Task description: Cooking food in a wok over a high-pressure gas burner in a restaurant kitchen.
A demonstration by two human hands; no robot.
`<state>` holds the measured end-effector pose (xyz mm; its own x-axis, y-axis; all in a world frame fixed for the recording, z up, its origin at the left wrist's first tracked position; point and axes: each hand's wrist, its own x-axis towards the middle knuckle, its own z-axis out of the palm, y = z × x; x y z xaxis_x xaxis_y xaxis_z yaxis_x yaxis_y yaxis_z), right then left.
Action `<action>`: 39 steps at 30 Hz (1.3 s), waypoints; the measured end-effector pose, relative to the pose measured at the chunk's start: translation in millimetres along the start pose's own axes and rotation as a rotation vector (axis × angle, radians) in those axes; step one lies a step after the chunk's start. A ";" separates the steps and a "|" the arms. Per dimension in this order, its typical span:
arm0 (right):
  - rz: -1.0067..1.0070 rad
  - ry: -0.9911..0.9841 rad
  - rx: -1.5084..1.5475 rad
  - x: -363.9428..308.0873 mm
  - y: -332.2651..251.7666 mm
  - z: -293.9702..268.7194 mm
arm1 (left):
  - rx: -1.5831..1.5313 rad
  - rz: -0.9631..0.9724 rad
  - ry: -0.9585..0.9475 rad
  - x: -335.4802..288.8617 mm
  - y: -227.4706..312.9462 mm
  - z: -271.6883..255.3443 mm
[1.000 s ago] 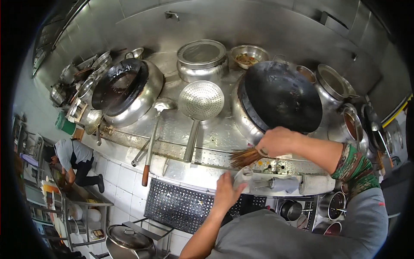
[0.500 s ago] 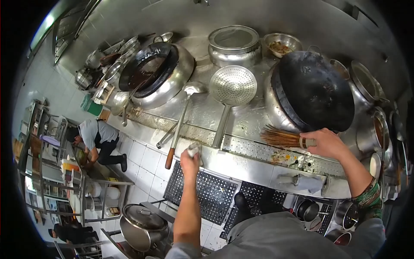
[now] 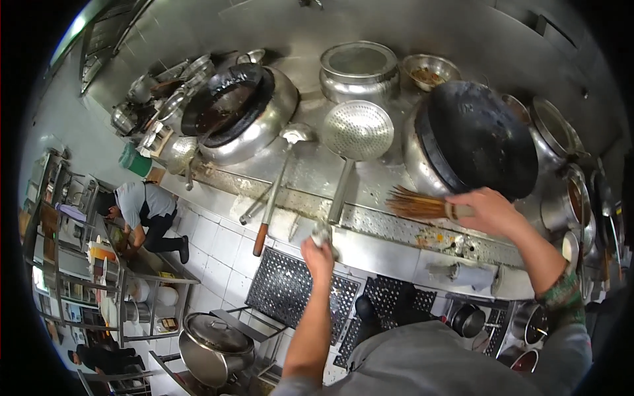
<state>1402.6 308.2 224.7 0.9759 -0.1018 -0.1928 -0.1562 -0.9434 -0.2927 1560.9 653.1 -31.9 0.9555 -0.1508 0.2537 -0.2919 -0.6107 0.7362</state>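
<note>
My right hand is closed around the bound end of a bamboo wok brush. Its bristles point left, over the perforated front strip of the stove. Just beyond that hand, a large black wok leans tilted in its steel ring. My left hand grips a crumpled greyish-white cloth at the stove's front edge. Near the left hand lie a ladle with a wooden grip and a perforated strainer, whose handle end comes close to the cloth.
Another black wok sits on the left burner. A lidded steel pot and a bowl of food scraps stand behind. Pots line the right side. A large lidded pot stands at lower left; a co-worker bends at a counter.
My left hand has moved right along the front edge with the cloth. My right hand and the brush have shifted slightly left.
</note>
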 end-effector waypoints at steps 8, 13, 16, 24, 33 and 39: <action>0.057 -0.297 -0.187 6.0 -22.0 37.1 | -0.358 0.166 -0.341 -109.8 111.2 90.2; 0.234 -0.351 -0.305 -73.9 17.5 7.9 | -0.376 0.358 -0.559 -107.3 135.3 112.8; 0.245 -0.259 -0.281 -86.5 23.5 -3.4 | -0.493 0.406 -0.793 -92.9 121.3 93.9; 0.098 -0.059 -0.094 -40.8 23.5 62.2 | -0.298 0.108 -0.383 -165.6 147.2 89.0; 0.044 -0.416 -0.321 -120.3 90.7 8.9 | -0.190 -0.061 -0.149 -201.5 177.9 85.7; -0.004 -0.303 -0.309 -124.2 96.4 0.6 | -0.225 0.025 -0.214 -246.6 187.3 119.2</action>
<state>1266.3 230.1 219.9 0.8806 -0.0439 -0.4719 -0.0546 -0.9985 -0.0090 1275.9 483.2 -31.3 0.9284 -0.3382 0.1537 -0.2952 -0.4205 0.8579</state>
